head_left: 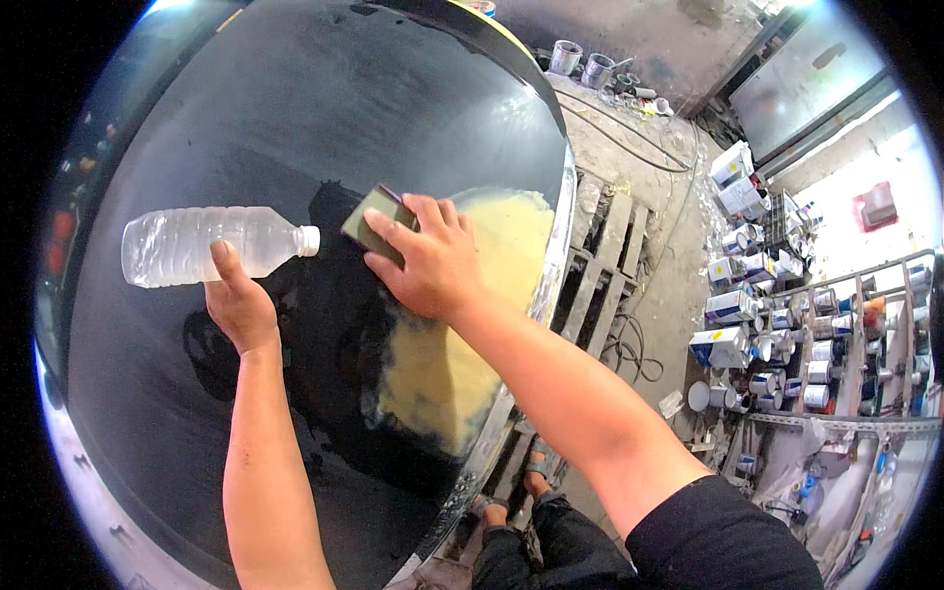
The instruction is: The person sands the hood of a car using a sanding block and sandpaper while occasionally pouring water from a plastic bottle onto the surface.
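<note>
In my left hand (243, 305) is a clear plastic bottle (187, 246), lying sideways above the dark car panel (226, 128), its white cap toward the right. The thumb crosses the bottle's side; the other fingers are hidden behind it. My right hand (430, 258) grips a greenish-grey sanding block (379, 224), its fingers over the block's right side. The block rests on the dark panel, just left of a yellowish filler patch (462, 374). Wet-looking dark areas spread on the panel between both hands.
Wooden pallets (602, 256) stand on the floor right of the panel. Shelves (836, 421) with several paint cans (816, 372) are at the far right. A hose (629, 138) runs across the floor, and more metal cans (565, 57) sit by the back wall.
</note>
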Demonstrator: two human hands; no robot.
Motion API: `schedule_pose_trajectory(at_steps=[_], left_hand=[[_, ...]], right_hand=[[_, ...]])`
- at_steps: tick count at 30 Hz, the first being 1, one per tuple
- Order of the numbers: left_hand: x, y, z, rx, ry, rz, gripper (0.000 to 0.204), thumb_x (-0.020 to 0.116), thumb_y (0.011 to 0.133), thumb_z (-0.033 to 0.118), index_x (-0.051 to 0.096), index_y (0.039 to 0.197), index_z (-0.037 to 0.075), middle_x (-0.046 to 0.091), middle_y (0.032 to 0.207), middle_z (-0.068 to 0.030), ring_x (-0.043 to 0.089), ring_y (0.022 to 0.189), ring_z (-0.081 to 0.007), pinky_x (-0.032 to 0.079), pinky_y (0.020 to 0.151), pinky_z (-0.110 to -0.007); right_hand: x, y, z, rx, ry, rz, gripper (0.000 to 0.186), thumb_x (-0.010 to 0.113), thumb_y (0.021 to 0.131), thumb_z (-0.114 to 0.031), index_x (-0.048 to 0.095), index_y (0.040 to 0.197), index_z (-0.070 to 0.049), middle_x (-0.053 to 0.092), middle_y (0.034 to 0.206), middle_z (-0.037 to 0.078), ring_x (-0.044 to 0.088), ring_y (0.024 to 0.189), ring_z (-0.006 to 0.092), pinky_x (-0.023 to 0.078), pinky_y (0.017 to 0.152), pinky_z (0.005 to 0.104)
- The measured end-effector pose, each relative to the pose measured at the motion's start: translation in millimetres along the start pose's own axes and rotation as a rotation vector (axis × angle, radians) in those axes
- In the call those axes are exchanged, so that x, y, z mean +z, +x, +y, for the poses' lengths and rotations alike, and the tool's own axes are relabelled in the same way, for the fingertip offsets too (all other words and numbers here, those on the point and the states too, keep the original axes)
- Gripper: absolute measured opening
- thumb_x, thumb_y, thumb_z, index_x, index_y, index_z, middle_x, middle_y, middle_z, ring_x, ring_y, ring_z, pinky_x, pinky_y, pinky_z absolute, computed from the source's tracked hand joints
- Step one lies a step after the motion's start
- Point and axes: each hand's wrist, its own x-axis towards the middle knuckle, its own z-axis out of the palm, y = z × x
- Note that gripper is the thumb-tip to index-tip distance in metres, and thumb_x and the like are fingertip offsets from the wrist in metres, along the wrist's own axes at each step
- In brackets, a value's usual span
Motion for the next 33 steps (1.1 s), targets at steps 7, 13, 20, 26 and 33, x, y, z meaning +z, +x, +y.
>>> schedule_pose_trajectory(at_steps=[7, 13, 20, 26, 33], left_hand=[[-9, 3, -10, 0.017, 0.023, -0.036, 0.077, 0.036, 0.102, 0.062, 0.055, 0.133, -0.007, 0.060, 0.130, -0.0233, 0.058, 0.119, -0.0329, 0.042, 0.103, -0.040], [0, 1, -5, 0.020, -0.036, 0.027, 0.078, 0.036, 0.102, 0.062, 0.055, 0.133, -0.007, 0.061, 0.129, -0.0236, 0.058, 0.119, -0.0335, 0.041, 0.104, -0.041], [-5, -3, -11, 0.034, -0.025, 0.022, 0.080, 0.037, 0.100, 0.065, 0.055, 0.131, -0.007, 0.060, 0.127, -0.0242, 0.058, 0.118, -0.0347, 0.041, 0.103, -0.041], [-1, 1, -8, 0.032, -0.144, 0.071, 0.082, 0.036, 0.099, 0.067, 0.056, 0.130, -0.006, 0.061, 0.124, -0.0231, 0.058, 0.116, -0.0336, 0.041, 0.102, -0.042], [-11, -1, -17, -0.048, -0.174, 0.041, 0.077, 0.038, 0.102, 0.059, 0.050, 0.135, -0.010, 0.056, 0.133, -0.0226, 0.054, 0.122, -0.0306, 0.038, 0.106, -0.040]], right_hand=[[-38, -101, 15, 0.036, -0.036, -0.056, 0.058, 0.084, 0.070, -0.023, 0.066, 0.126, -0.019, 0.055, 0.130, 0.019, 0.057, 0.110, 0.0384, 0.043, 0.095, 0.0495], [11, 14, -1, -0.012, -0.021, -0.033, 0.049, 0.076, 0.078, -0.032, 0.065, 0.125, -0.024, 0.055, 0.128, 0.016, 0.054, 0.113, 0.0366, 0.043, 0.094, 0.0493], [-32, -83, 35, -0.023, -0.010, -0.070, 0.052, 0.076, 0.079, -0.032, 0.064, 0.129, -0.026, 0.055, 0.129, 0.016, 0.055, 0.110, 0.0378, 0.044, 0.093, 0.0502], [10, 12, 4, -0.070, -0.032, -0.019, 0.045, 0.072, 0.081, -0.035, 0.063, 0.123, -0.024, 0.055, 0.126, 0.016, 0.053, 0.108, 0.0385, 0.044, 0.089, 0.0507], [-9, -111, -24, -0.158, 0.071, -0.098, 0.056, 0.076, 0.076, -0.035, 0.062, 0.129, -0.028, 0.055, 0.129, 0.015, 0.054, 0.110, 0.0361, 0.043, 0.089, 0.0492]])
